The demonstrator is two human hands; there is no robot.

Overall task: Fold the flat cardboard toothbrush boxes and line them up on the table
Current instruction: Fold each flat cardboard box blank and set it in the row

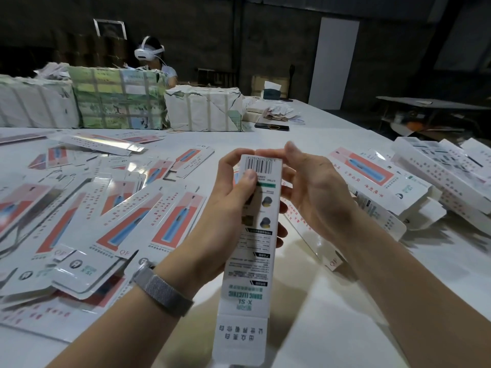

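Note:
I hold one long white toothbrush box [252, 261] upright-ish in front of me, its barcode end away from me and its open flap toward me. My left hand [228, 208] grips it from the left, thumb pressed just below the barcode. My right hand [313, 192] holds the far end from the right, fingers curled over the top edge. Several flat, unfolded boxes [119, 216] lie scattered over the left of the white table [332, 301]. Folded boxes [414, 187] are piled at the right.
Large wrapped bundles [119, 99] stand along the table's far side, with a person wearing a headset [150, 53] behind them. A dark phone [271, 126] and paper scraps [279, 114] lie further back. A wristband sits on my left wrist.

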